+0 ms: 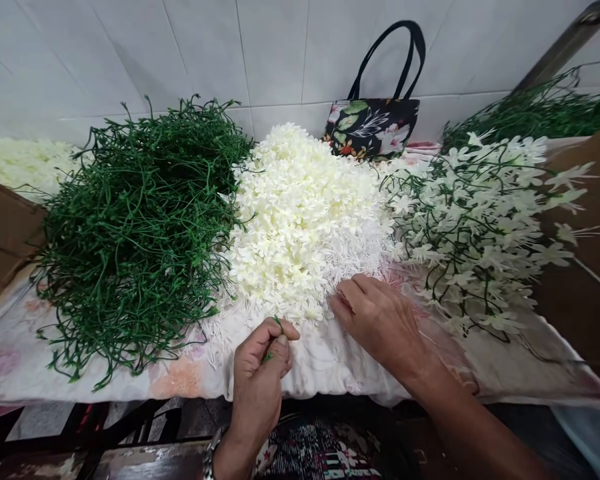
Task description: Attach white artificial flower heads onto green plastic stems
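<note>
My left hand (263,370) is closed near the front edge of the table, pinching a green artificial stem (278,324) between thumb and forefinger. Most of that stem is hidden in my fist. To its right, my right hand (375,320) has its fingers bent together at the edge of the white stamens (355,250). Whatever its fingertips grip is hidden from me. Cream-white fabric blossoms (280,213) are heaped just beyond both hands. A big tangle of green plastic stems (145,227) lies to the left.
Assembled white flowers on stems (480,233) are piled at the right. A black floral handbag (373,127) stands against the tiled wall (280,53). Cardboard boxes flank the table, one at the left (5,233). A flowered cloth (180,377) covers the tabletop.
</note>
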Available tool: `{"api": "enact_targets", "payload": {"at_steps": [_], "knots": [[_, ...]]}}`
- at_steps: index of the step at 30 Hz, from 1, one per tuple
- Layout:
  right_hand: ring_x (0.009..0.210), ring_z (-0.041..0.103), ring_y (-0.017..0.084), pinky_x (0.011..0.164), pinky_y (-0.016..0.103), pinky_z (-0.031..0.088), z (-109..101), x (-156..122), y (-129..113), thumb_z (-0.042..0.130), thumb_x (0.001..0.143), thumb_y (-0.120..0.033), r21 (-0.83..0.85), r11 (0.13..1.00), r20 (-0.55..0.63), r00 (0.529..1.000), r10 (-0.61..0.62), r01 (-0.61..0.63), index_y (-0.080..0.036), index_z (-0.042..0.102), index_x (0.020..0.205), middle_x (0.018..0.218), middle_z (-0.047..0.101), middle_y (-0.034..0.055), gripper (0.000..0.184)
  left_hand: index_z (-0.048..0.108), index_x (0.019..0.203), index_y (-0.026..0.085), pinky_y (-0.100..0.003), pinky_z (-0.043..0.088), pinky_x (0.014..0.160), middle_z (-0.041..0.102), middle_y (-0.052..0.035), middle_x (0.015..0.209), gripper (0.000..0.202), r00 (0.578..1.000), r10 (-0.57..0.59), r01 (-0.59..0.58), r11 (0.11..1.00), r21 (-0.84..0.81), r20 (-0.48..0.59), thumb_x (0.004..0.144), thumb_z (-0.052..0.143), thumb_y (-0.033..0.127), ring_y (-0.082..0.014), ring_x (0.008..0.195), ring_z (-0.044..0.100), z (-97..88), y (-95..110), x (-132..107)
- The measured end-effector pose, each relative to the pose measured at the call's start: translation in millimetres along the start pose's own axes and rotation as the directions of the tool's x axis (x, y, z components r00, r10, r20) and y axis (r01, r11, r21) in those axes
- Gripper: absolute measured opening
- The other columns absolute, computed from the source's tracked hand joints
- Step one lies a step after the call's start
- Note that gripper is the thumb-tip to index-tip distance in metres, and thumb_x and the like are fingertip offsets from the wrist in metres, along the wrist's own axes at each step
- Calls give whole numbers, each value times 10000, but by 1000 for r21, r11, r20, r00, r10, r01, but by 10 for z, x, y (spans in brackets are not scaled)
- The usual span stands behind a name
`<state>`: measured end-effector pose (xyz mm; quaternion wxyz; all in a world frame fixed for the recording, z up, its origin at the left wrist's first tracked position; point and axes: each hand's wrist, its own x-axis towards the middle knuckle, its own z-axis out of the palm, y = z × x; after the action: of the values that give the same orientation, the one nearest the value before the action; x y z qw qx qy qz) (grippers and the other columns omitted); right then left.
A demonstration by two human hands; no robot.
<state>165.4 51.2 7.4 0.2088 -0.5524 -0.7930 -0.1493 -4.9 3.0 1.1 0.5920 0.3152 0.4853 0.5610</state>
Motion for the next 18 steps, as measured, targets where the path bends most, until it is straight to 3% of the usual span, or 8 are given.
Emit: {"api": "enact_targets", "payload": {"at_steps": [4, 10, 15, 18], "knots": [[506, 412, 130, 523, 277, 263, 7, -41, -8, 435, 824, -107, 19, 1000, -14, 1000, 5, -5, -177, 514, 556, 551, 517, 20, 288, 610, 674, 149, -206, 244, 431, 548, -13, 729, 153, 998, 42, -49, 987, 151, 45, 761, 588, 273, -50, 471, 297, -49, -55, -16], [559, 479, 123, 568, 256, 316, -170, -271, 189, 454, 855, -200, 164, 985, 89, 995, 39, -53, -180, 549, 646, 600, 542, 6, 230, 603, 671, 163, -214, 340, 491, 532, -19, 670, 153, 977, 167, -205, 908, 367, 131, 785, 539, 242, -105, 553, 419, -10, -4, -20], [580, 509, 140, 563, 262, 321, -274, -434, 387, 459, 861, -281, 116, 987, 181, 980, 86, -108, -187, 548, 631, 605, 541, 16, 265, 574, 645, 169, -223, 389, 533, 498, -2, 604, 159, 937, 226, -334, 804, 491, 267, 781, 493, 166, -121, 561, 467, 99, 67, -26], [593, 532, 139, 571, 262, 338, -313, -467, 444, 467, 854, -268, 128, 978, 151, 978, 144, -163, -184, 576, 697, 654, 573, 19, 209, 578, 654, 170, -224, 403, 544, 503, 1, 592, 169, 909, 263, -404, 752, 521, 324, 789, 481, 141, -125, 562, 487, 129, 64, -24]]}}
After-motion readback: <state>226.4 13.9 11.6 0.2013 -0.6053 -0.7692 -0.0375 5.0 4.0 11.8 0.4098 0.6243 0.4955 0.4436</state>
